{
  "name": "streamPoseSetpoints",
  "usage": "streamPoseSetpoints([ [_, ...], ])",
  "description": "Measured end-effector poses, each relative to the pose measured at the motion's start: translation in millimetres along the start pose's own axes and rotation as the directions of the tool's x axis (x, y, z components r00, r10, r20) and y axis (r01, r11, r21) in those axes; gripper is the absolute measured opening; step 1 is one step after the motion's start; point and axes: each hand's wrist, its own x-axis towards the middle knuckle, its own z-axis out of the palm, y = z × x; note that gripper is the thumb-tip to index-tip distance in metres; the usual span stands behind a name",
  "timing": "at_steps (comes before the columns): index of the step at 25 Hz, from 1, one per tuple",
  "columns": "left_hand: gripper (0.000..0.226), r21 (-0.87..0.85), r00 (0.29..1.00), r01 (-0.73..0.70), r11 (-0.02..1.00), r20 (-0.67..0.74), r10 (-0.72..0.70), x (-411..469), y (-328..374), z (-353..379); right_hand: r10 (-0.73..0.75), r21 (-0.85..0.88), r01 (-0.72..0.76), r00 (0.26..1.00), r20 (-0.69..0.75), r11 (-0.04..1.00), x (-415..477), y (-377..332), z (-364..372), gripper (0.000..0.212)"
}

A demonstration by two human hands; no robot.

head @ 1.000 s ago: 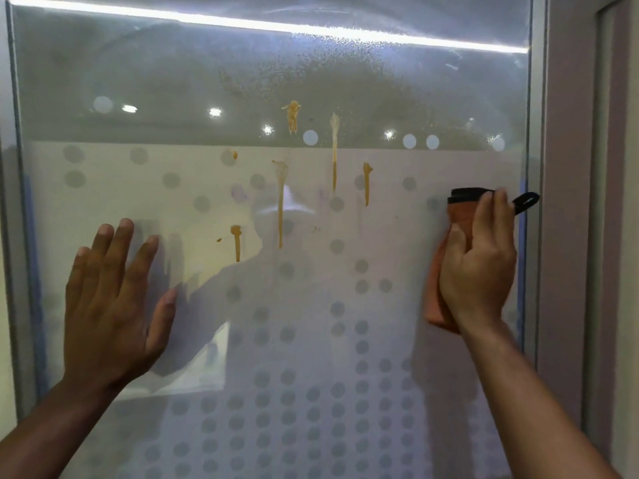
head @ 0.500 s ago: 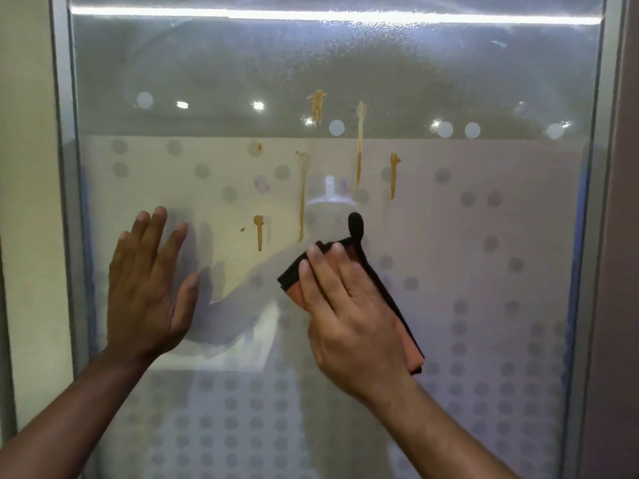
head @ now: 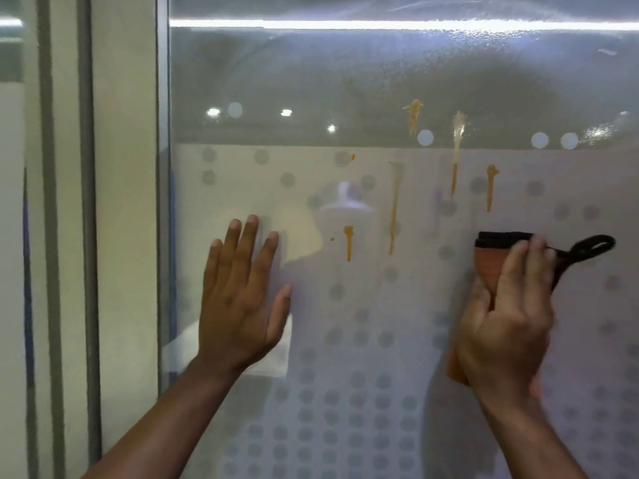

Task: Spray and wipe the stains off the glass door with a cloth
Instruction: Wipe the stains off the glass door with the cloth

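The glass door (head: 345, 81) fills the view, frosted with grey dots below and misted with fine droplets above. Several orange-brown drip stains (head: 394, 205) run down its middle. My left hand (head: 242, 299) lies flat on the glass with fingers spread, just left of the lowest stain. My right hand (head: 505, 323) presses an orange cloth (head: 487, 264) with a black edge and black loop against the glass, right of and below the stains. The hand covers most of the cloth. No spray bottle is in view.
The door's metal frame (head: 162, 202) stands upright left of my left hand, with a cream wall and grey strips (head: 86, 202) further left. A bright light strip (head: 380, 25) reflects across the top of the glass.
My right hand has swept the cloth from the middle of the glass back to the right. The view has shifted left, so the frame now shows. My left hand stays planted on the glass.
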Motion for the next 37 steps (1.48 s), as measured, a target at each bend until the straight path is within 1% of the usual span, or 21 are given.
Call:
streamPoseSetpoints([
  [3,0.074,-0.020,1.000,-0.003,1.000,-0.003,0.003,1,0,2,-0.014,-0.006,0.014,1.000,0.000,1.000,-11,-45,15,0.067],
  [6,0.073,-0.078,1.000,-0.005,0.997,-0.009,0.004,2,0,-1,-0.035,0.018,0.035,0.999,0.022,0.999,-22,-99,27,0.064],
  [8,0.074,-0.226,0.999,0.020,0.974,-0.031,-0.028,3,1,-6,-0.110,0.038,0.108,0.993,0.045,0.993,-33,-138,39,0.061],
  [10,0.075,-0.419,0.994,0.050,0.907,-0.068,-0.086,7,-3,-15,-0.224,0.072,0.219,0.972,0.075,0.973,-48,-174,53,0.058],
  [11,0.076,-0.471,0.991,0.045,0.881,-0.087,-0.097,10,-8,-19,-0.286,0.089,0.278,0.954,0.091,0.956,-56,-187,59,0.056],
  [12,0.075,-0.480,0.991,0.030,0.877,-0.102,-0.090,15,-16,-24,-0.345,0.096,0.336,0.933,0.102,0.937,-63,-196,64,0.053],
  [13,0.074,-0.452,0.991,0.010,0.892,-0.112,-0.068,21,-24,-28,-0.400,0.094,0.391,0.910,0.112,0.915,-67,-199,66,0.052],
  [15,0.072,-0.360,0.993,-0.020,0.933,-0.117,-0.024,34,-41,-33,-0.498,0.063,0.495,0.856,0.140,0.867,-67,-189,63,0.051],
  [17,0.071,-0.259,0.994,-0.032,0.965,-0.106,0.005,45,-56,-33,-0.545,0.005,0.551,0.824,0.154,0.835,-58,-169,56,0.053],
  [18,0.070,-0.206,0.996,-0.029,0.978,-0.092,0.010,48,-61,-32,-0.532,-0.026,0.542,0.833,0.148,0.840,-51,-159,51,0.054],
  [20,0.070,-0.117,0.998,-0.021,0.993,-0.068,0.013,50,-67,-31,-0.426,-0.092,0.435,0.898,0.108,0.896,-35,-136,42,0.057],
  [22,0.070,-0.054,0.998,-0.025,0.998,-0.061,0.021,50,-67,-30,-0.248,-0.139,0.253,0.967,0.051,0.958,-15,-109,30,0.060],
  [24,0.072,-0.017,0.998,-0.022,1.000,-0.059,0.021,48,-65,-29,-0.047,-0.153,0.047,0.999,0.003,0.987,6,-76,15,0.061],
  [26,0.074,0.001,0.998,-0.022,1.000,-0.057,0.022,49,-64,-28,0.127,-0.121,-0.132,0.991,-0.047,0.984,25,-47,3,0.063],
  [28,0.075,0.020,0.998,-0.026,0.999,-0.059,0.027,49,-64,-26,0.261,-0.044,-0.265,0.962,-0.079,0.963,37,-31,-2,0.062],
  [29,0.075,0.030,0.998,-0.023,0.999,-0.060,0.025,49,-64,-26,0.293,-0.002,-0.295,0.953,-0.082,0.956,41,-32,0,0.062],
  [30,0.076,0.038,0.998,-0.020,0.999,-0.059,0.022,48,-64,-26,0.292,0.026,-0.291,0.954,-0.074,0.956,41,-38,4,0.062],
  [31,0.076,0.045,0.998,-0.019,0.999,-0.059,0.022,48,-63,-26,0.258,0.039,-0.256,0.964,-0.059,0.966,39,-47,8,0.063],
  [34,0.077,0.058,0.998,-0.019,0.998,-0.053,0.022,49,-61,-24,0.038,0.031,-0.038,0.999,0.008,0.999,24,-82,23,0.066],
  [36,0.079,0.058,0.999,-0.015,0.998,-0.043,0.018,49,-61,-25,-0.117,0.027,0.115,0.992,0.049,0.993,11,-107,31,0.064],
  [37,0.080,0.058,0.999,-0.010,0.998,-0.036,0.012,50,-60,-25,-0.206,0.031,0.204,0.976,0.069,0.978,2,-117,34,0.063],
])
